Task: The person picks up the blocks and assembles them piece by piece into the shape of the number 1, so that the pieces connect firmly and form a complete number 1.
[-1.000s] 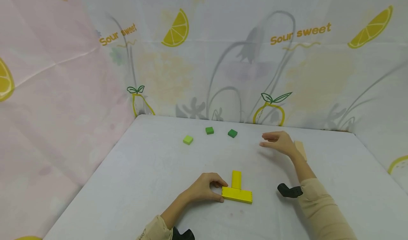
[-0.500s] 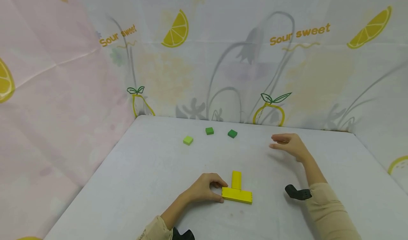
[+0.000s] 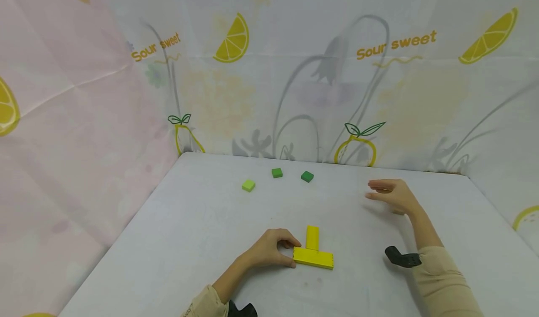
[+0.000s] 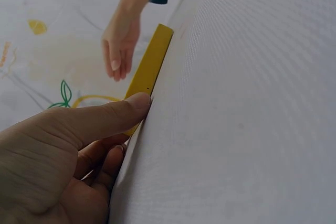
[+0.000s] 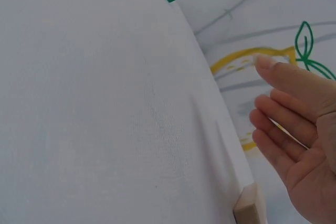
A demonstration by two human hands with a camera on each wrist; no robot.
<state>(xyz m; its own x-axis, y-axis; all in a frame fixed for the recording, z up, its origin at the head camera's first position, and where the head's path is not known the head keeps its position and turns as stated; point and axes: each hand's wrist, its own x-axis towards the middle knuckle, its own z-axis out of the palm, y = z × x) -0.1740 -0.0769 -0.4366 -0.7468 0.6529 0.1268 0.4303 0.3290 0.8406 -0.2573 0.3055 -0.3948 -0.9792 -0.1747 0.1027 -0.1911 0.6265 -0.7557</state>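
Note:
Two flat yellow blocks form a T on the white tabletop (image 3: 219, 223). The crossbar block (image 3: 313, 258) lies nearest the person, and the stem block (image 3: 312, 237) runs away from its middle. My left hand (image 3: 269, 247) pinches the crossbar's left end between thumb and fingers, which the left wrist view shows close up, with the thumb (image 4: 113, 115) along its edge. Farther right, my right hand (image 3: 396, 196) hovers above the table with nothing in it, fingers loosely bent and thumb apart. A beige wooden block (image 5: 251, 204) lies below it, mostly hidden by that hand in the head view.
Toward the back lie a light green block (image 3: 248, 185), a mid-green block (image 3: 276, 173) and a dark green block (image 3: 307, 176). A lemon-print cloth (image 3: 269, 73) hangs behind and at the sides of the table. Black devices (image 3: 403, 257) sit at both sleeves.
My right hand has moved rightward and slightly toward the person, covering most of the beige block in the head view. My left hand and the yellow blocks have stayed put.

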